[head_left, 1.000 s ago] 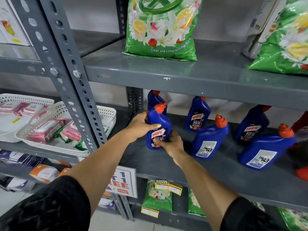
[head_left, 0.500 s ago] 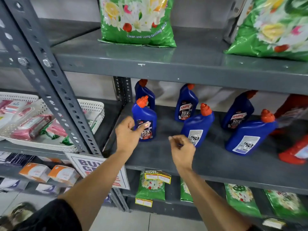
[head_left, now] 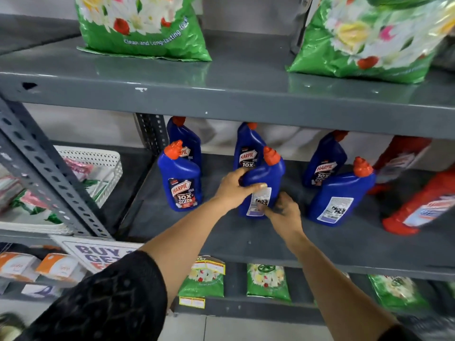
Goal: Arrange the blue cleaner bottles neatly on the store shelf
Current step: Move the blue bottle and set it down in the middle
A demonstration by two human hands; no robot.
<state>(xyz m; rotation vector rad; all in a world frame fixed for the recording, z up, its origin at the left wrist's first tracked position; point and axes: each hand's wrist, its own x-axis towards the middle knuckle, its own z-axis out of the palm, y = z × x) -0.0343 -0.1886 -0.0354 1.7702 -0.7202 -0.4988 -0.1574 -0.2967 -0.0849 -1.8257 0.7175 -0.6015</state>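
Several blue cleaner bottles with orange caps stand on the grey middle shelf (head_left: 221,232). The front middle bottle (head_left: 264,175) shows its back label and leans; my left hand (head_left: 234,190) wraps its left side and my right hand (head_left: 283,212) grips its lower right. A front left bottle (head_left: 181,180) stands upright, label forward, with another bottle (head_left: 187,139) behind it. A back middle bottle (head_left: 247,148) stands behind the held one. On the right are a back bottle (head_left: 325,161) and a front bottle (head_left: 341,195), its back label showing.
Red bottles (head_left: 418,205) lean at the shelf's right end. Green detergent bags (head_left: 142,25) sit on the upper shelf, smaller ones (head_left: 268,281) below. A perforated upright (head_left: 49,173) and a white basket (head_left: 98,166) of packets are at left, with a sale sign (head_left: 96,254) beneath.
Both hands left the front left bottle, which now stands label forward, and moved right to take hold of the front middle bottle. The camera shifted right and closer.
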